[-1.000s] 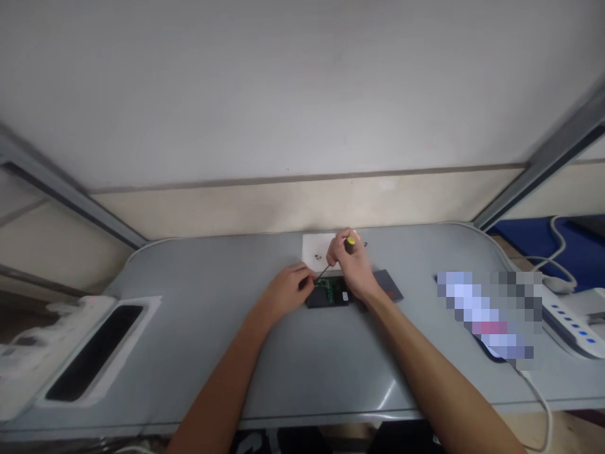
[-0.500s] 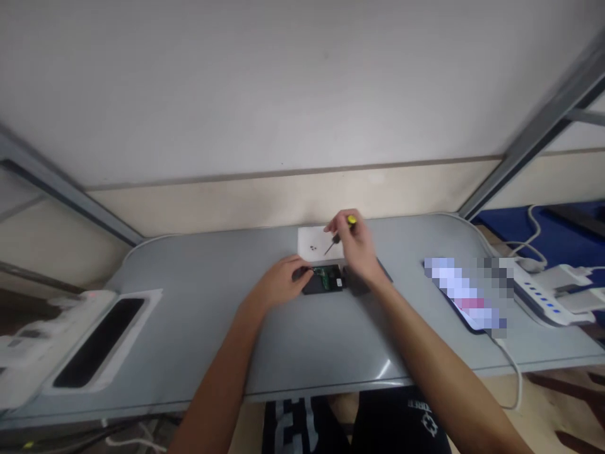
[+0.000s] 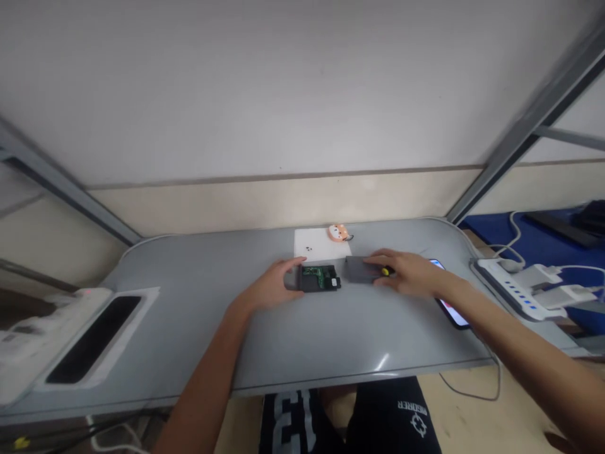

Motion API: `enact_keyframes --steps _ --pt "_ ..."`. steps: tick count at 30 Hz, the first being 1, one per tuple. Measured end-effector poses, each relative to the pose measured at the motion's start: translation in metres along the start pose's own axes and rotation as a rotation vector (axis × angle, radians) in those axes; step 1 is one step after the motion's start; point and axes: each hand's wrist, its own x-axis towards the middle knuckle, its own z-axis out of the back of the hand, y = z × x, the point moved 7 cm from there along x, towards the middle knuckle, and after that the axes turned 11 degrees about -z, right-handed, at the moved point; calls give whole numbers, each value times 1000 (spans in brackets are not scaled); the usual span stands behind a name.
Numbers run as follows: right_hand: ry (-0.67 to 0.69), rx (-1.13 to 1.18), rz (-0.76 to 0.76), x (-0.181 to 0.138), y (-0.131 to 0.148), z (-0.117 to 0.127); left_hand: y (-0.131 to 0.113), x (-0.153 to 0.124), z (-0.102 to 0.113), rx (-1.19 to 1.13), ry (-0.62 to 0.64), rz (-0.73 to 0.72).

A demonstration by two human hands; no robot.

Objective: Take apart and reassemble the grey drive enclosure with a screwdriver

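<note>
Shifted rightward from the paper (image 3: 326, 252), the right hand (image 3: 410, 272), with the screwdriver (image 3: 386, 271) held, was set at the grey cover (image 3: 358, 271) beside the circuit board (image 3: 321, 276), best steadied by the wide-spread left hand (image 3: 270, 285).

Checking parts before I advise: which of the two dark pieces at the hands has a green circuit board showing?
The black piece beside the left hand; the plain grey piece at the right hand shows none.
</note>
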Motion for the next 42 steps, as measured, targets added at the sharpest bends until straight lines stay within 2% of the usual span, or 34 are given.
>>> enact_keyframes --steps 3,5,7,11,15,19,21,22,24,26,27,30,31,35,42 --pt "4 87 -35 11 6 11 -2 1 -3 21 -9 -41" --pt "20 150 11 17 23 11 -4 2 -5 27 -24 -57" --pt "27 191 78 20 42 5 -7 4 -7 31 -59 -69" --pt "24 120 117 19 70 -15 -13 7 -12 34 -110 -94" --pt "19 100 120 19 81 -24 -13 9 -15 34 -107 -113" --pt "37 234 144 26 83 -17 -13 9 -13 34 -106 -115" --pt "-79 425 163 35 84 2 -18 9 -13 38 -104 -133" --pt "-201 563 156 39 82 15 -21 9 -13 38 -100 -143" --pt "-528 905 78 45 67 39 -25 10 -14 36 -96 -145" --pt "-743 1213 -68 52 47 38 -28 10 -15 33 -93 -143" --pt "-778 1298 -159 58 40 30 -30 11 -15 35 -92 -150" --pt "-689 1346 -423 76 21 -9 -32 12 -14 73 -94 -180" --pt "-656 1375 -460 80 15 -21 -32 12 -13 96 -100 -185" --pt "-592 1391 -430 90 6 -45 -31 11 -11 176 -114 -213" --pt "-497 1247 -320 95 23 -43 -31 12 -11 173 -125 -242"
